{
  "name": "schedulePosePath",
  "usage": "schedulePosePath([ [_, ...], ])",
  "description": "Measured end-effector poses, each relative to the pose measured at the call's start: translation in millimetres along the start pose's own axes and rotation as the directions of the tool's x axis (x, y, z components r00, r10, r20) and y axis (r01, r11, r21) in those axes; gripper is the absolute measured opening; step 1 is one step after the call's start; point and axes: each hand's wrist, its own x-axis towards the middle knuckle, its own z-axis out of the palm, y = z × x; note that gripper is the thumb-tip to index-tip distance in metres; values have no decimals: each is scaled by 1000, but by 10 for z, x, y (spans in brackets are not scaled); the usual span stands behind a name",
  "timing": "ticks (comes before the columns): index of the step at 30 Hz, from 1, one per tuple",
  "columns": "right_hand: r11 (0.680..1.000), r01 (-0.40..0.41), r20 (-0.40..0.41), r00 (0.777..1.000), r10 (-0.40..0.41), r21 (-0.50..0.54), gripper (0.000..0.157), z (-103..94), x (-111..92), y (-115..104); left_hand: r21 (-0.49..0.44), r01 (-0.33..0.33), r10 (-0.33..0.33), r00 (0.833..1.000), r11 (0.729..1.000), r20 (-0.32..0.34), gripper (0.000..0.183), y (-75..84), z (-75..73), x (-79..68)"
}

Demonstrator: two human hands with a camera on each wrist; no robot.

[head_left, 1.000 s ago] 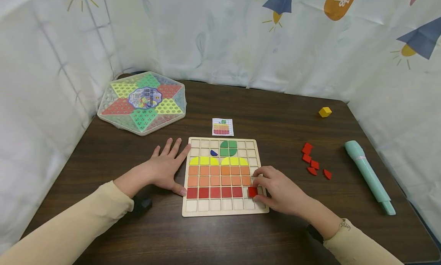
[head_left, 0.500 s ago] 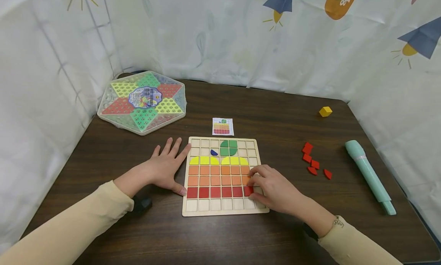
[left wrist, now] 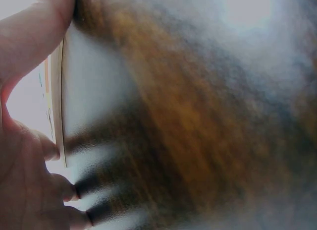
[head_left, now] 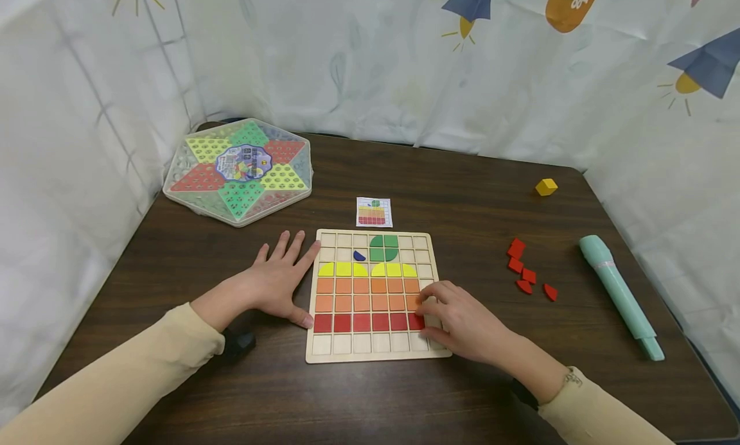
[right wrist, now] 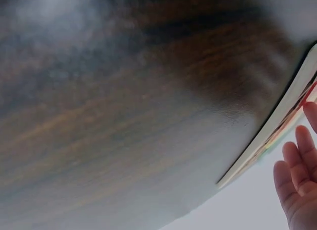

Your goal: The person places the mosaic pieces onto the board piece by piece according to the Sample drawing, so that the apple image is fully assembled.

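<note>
A wooden grid board [head_left: 371,345] lies on the table, with green, blue, yellow, orange and red flat pieces in its cells. My left hand [head_left: 277,284] lies with fingers spread at the board's left edge, thumb and index fingertip at the rim. Over the right side, my right hand [head_left: 462,320] has loosely bent fingers, their tips right at the last red square [head_left: 415,322] of the red row. That square lies flat in its cell. In the right wrist view, the right fingers [right wrist: 297,165] extend over the board's edge [right wrist: 282,116]. The left thumb [left wrist: 34,31] shows in the left wrist view.
Several loose red pieces [head_left: 528,276] lie right of the board. Farther right are a mint-green stick-shaped object [head_left: 621,297] and a yellow block [head_left: 546,187]. A small pattern card [head_left: 374,212] sits behind the board. A hexagonal Chinese checkers set [head_left: 239,172] stands back left.
The red square, tilted between the right thumb and fingers a second ago, has moved left into its cell and lies flat. The right fingers have loosened slightly from it. My left hand stays still.
</note>
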Motion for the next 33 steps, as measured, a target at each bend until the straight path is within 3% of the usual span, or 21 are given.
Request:
schedulePosePath([
  [4,1000,-3,-8,1000,4,22,29,-39,-51,18,5,0,0,1000,1000,-2,137,-1,1,3],
  [8,999,-27,-69,997,29,17,32,-94,-141,141,9,-2,2,1000,1000,-6,137,-8,4,6],
  [14,992,-128,-184,975,126,4,36,-165,-370,578,15,-3,4,1000,1000,-12,137,-11,8,8],
  [19,977,-213,-227,952,207,-1,37,-188,-603,946,15,-6,6,1000,1000,-11,136,-12,18,16],
  [26,956,-294,-225,932,286,-4,34,-191,-884,1282,16,-6,6,1000,1000,-14,137,-14,25,20],
  [33,962,-269,-212,944,254,-43,33,-179,-1004,1435,17,-2,2,1000,1000,-12,137,-17,31,21],
])
